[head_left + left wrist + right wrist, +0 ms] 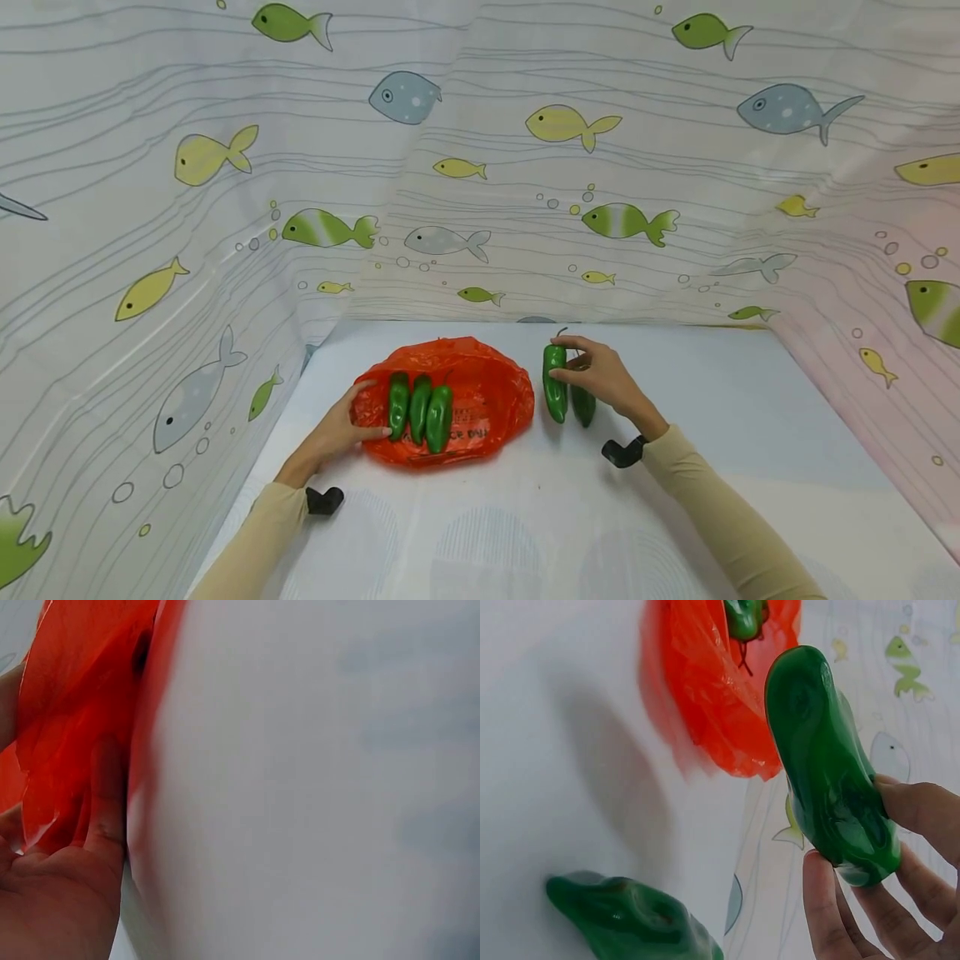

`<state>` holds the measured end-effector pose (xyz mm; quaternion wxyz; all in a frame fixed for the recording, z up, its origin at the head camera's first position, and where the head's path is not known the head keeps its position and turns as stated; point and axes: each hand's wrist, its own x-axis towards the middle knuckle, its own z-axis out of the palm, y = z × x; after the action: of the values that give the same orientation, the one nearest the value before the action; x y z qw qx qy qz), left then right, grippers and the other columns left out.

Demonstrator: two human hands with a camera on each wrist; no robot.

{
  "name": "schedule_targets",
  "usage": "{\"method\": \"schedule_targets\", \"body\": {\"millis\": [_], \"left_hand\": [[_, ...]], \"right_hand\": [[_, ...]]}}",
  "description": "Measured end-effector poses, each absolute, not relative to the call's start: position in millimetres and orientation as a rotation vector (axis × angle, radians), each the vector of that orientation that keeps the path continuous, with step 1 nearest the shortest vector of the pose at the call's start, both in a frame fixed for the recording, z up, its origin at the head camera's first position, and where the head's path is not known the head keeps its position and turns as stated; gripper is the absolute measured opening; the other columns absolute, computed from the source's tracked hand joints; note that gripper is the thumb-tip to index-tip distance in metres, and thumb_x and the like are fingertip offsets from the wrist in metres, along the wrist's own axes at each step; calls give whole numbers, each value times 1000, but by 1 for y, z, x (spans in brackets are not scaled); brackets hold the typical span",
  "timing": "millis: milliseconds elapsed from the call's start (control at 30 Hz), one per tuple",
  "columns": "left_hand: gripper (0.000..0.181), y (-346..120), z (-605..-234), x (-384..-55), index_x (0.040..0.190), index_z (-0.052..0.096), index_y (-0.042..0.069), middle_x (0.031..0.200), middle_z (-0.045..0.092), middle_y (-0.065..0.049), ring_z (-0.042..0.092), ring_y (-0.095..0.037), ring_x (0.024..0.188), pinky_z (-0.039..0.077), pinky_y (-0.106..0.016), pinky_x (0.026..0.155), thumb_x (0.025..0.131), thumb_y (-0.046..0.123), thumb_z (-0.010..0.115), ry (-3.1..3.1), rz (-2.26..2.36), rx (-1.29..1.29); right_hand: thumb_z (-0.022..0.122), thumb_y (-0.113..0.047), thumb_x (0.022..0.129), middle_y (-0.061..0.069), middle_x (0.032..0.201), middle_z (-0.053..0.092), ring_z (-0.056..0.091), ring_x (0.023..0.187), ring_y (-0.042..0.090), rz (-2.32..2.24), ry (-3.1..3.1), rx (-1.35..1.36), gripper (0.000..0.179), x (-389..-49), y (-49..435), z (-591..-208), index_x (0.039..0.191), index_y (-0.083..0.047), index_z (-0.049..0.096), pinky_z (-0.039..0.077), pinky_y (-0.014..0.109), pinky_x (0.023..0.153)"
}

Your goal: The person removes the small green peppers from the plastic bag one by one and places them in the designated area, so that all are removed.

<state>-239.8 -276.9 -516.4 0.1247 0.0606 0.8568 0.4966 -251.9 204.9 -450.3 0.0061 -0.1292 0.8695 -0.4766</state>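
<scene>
My right hand (603,377) pinches a long, glossy green chili pepper (555,383) near its stem end, with the thin stem pointing up. In the right wrist view, thumb and fingertips grip one end of this pepper (821,750). Just right of it and below, a second green pepper (582,404) lies on the table, partly hidden by the hand. At left, my left hand (333,433) holds the near-left edge of an open red plastic bag (491,387), thumb and fingers about its film (82,690). Three more green peppers (420,408) lie side by side on the bag.
The white table (525,533) carries faint round patterns toward the front. Fish-printed sheeting (480,192) rises behind it and along both sides. Each wrist wears a small black camera mount, one (325,501) at left and one (624,452) at right.
</scene>
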Motion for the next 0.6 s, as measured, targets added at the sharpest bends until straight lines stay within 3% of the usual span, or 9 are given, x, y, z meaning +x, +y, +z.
{"method": "schedule_targets", "body": {"millis": [600], "left_hand": [[102, -274, -511, -235, 160, 25, 17, 159, 32, -22, 34, -45, 143, 30, -67, 114, 82, 32, 89, 2502, 1429, 151]], "right_hand": [[82, -33, 90, 9, 136, 63, 66, 108, 30, -1493, 2725, -347, 60, -253, 225, -455, 143, -17, 59, 59, 39, 82]]}}
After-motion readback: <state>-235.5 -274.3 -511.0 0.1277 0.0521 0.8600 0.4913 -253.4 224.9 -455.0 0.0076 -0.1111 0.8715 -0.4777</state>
